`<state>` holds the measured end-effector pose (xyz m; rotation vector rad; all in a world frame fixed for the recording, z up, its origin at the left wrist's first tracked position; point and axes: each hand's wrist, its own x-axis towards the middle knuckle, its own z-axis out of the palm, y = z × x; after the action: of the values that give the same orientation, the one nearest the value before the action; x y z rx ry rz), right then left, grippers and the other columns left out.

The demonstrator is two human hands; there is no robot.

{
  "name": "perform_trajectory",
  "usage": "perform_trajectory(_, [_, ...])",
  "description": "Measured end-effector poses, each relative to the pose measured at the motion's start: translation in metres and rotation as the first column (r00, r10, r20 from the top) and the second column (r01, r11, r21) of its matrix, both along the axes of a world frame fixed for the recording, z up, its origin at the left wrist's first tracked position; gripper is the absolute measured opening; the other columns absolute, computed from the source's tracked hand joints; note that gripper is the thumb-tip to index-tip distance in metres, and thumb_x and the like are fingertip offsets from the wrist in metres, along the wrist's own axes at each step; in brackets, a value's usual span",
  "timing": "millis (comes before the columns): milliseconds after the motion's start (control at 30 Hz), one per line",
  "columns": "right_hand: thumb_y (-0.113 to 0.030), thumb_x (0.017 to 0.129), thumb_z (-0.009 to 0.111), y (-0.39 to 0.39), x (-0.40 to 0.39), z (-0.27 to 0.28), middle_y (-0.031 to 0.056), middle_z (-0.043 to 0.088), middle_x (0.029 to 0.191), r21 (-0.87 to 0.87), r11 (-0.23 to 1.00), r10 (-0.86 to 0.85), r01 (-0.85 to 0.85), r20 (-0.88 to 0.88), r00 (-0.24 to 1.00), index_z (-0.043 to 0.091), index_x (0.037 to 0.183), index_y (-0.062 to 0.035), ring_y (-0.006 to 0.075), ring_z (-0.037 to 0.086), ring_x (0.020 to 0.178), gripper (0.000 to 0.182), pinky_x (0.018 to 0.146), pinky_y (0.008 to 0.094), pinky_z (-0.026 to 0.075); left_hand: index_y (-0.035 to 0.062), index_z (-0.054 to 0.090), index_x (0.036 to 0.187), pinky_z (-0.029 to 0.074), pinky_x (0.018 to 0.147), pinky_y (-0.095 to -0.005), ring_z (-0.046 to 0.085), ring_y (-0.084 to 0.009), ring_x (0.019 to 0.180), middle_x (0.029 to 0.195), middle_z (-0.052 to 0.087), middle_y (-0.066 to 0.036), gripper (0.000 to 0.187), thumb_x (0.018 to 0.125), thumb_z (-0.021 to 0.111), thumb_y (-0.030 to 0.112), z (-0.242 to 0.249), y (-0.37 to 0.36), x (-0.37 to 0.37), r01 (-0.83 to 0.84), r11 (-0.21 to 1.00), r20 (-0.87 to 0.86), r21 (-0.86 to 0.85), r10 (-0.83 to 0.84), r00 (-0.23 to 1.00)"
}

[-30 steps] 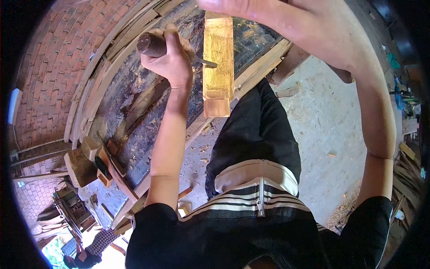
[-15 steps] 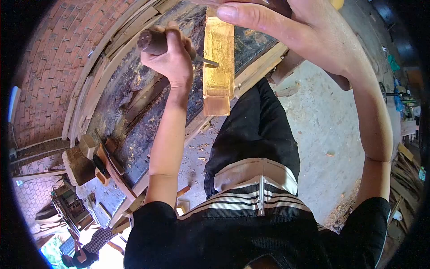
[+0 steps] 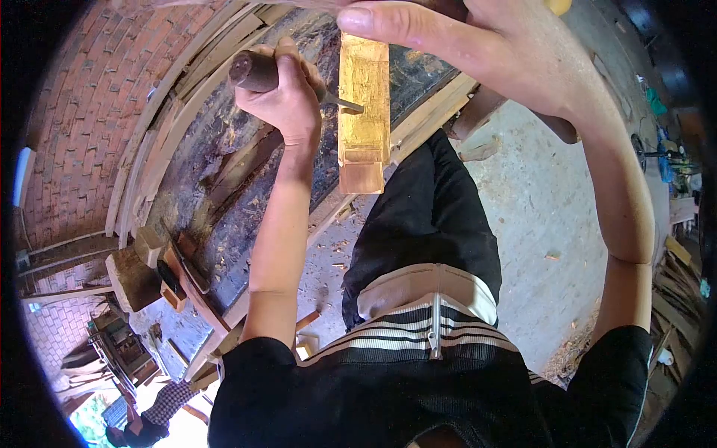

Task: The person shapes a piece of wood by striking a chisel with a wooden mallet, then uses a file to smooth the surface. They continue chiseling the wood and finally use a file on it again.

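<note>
My left hand [image 3: 287, 93] is wrapped round the dark wooden handle of a chisel [image 3: 348, 104]. The chisel's narrow metal blade reaches right, its tip against the top face of a yellow wood block [image 3: 364, 138]. Rough cut marks cover that face; the near end is smoother and browner. At the top, my right hand [image 3: 493, 45] passes over the block's far end, thumb stretched left. A dark brown wooden handle [image 3: 562, 128] shows from beneath this hand and seems held in it. Its other end and most of my right fingers are hidden or out of view.
The block lies across a dark, chip-strewn workbench [image 3: 239, 168] with long planks along its edges. Wood blocks [image 3: 134, 278] and a hand plane [image 3: 172, 287] sit at lower left. Shavings lie on the concrete floor [image 3: 534, 216]. Another person [image 3: 160, 411] is at far lower left.
My right hand has shifted a little left, its thumb now farther across the block's far end. The chisel and my left hand stay nearly in place.
</note>
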<state>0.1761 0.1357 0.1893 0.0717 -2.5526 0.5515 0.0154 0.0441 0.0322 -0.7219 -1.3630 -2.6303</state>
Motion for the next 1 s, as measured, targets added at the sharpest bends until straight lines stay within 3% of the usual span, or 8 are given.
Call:
perform_trajectory(333, [-0.038,0.100,0.055,0.025,-0.021,0.006,0.0188,0.069,0.084,-0.020,0.982,0.176,-0.185,0.431,0.885,0.041,0.142,0.0068,0.0198,0.064,0.062,0.063,0.058,0.0343,0.052,0.0034,0.053,0.081,0.043,0.041,-0.0246,0.054,-0.0099,0.046,0.064,0.058,-0.004,0.017,0.083,0.068,-0.004,-0.012,0.005,0.000,-0.003,1.000,-0.059,0.002,0.003,0.998])
perform_trajectory(467, [-0.035,0.101,0.055,0.025,-0.035,0.021,0.0183,0.069,0.084,-0.053,0.969,0.219,-0.243,0.648,0.730,0.043,0.140,0.0054,0.0186,0.064,0.061,0.058,0.058,0.0340,0.053,0.0010,0.055,0.083,0.045,0.043,-0.0241,0.056,-0.0086,0.050,0.069,0.063,-0.006,0.012,0.081,0.066,-0.006,-0.009,0.012,-0.003,-0.261,0.959,-0.279,0.107,0.281,0.918])
perform_trajectory(600, [-0.030,0.101,0.054,-0.004,-0.033,0.050,0.0172,0.070,0.086,0.006,0.998,0.032,-0.057,0.759,0.650,0.049,0.130,0.0024,0.0180,0.065,0.060,0.044,0.058,0.0356,0.056,0.0022,0.052,0.078,0.043,0.040,-0.0234,0.055,-0.0102,0.044,0.060,0.058,-0.003,0.015,0.081,0.064,-0.005,-0.006,0.000,0.004,-0.039,0.999,0.036,-0.015,0.039,0.999])
perform_trajectory(667, [-0.027,0.101,0.055,0.015,-0.024,0.014,0.0160,0.069,0.081,-0.253,0.804,0.523,-0.539,-0.132,0.842,0.051,0.121,0.0015,0.0175,0.065,0.059,0.035,0.054,0.0323,0.055,0.0017,0.054,0.082,0.048,0.046,-0.0243,0.059,-0.0106,0.051,0.067,0.060,-0.004,0.013,0.080,0.066,-0.005,-0.009,-0.001,0.002,-0.010,0.999,-0.082,-0.033,0.007,0.997])
perform_trajectory(700, [-0.027,0.101,0.055,0.021,-0.024,0.012,0.0160,0.069,0.081,-0.252,0.801,0.527,-0.543,-0.134,0.839,0.051,0.121,0.0015,0.0175,0.065,0.059,0.035,0.054,0.0323,0.055,0.0011,0.056,0.084,0.051,0.051,-0.0250,0.061,-0.0108,0.057,0.071,0.062,-0.004,0.013,0.080,0.067,-0.004,-0.011,0.000,0.002,-0.104,0.993,-0.138,-0.052,0.096,0.986])
perform_trajectory(800, [-0.031,0.102,0.053,0.021,-0.023,0.018,0.0122,0.065,0.075,-0.198,0.939,0.344,-0.282,0.542,0.766,0.043,0.138,0.0020,0.0163,0.060,0.054,0.050,0.047,0.0273,0.051,-0.0017,0.060,0.085,0.055,0.062,-0.0272,0.066,-0.0116,0.067,0.077,0.068,-0.007,0.012,0.083,0.071,0.001,-0.008,0.011,0.004,-0.293,0.940,-0.212,0.173,0.327,0.921])
perform_trajectory(900, [-0.038,0.101,0.052,0.028,-0.016,0.008,0.0162,0.066,0.083,-0.261,0.947,0.310,-0.189,0.575,0.757,0.030,0.149,-0.0006,0.0162,0.059,0.055,0.064,0.048,0.0303,0.051,-0.0046,0.059,0.094,0.051,0.055,-0.0294,0.061,-0.0145,0.061,0.080,0.065,-0.008,0.015,0.086,0.068,0.004,-0.015,-0.020,-0.009,-0.112,0.990,-0.013,-0.083,0.111,0.994])
perform_trajectory(1000, [-0.046,0.100,0.052,0.026,-0.011,-0.017,0.0243,0.066,0.102,-0.244,0.970,0.182,-0.010,0.691,0.699,0.023,0.155,-0.0012,0.0251,0.066,0.073,0.076,0.065,0.0372,0.056,0.0039,0.048,0.072,0.036,0.035,-0.0289,0.047,-0.0111,0.040,0.057,0.051,-0.004,0.015,0.083,0.058,0.003,-0.008,-0.022,-0.016,-0.169,0.986,0.243,-0.015,0.167,0.956])
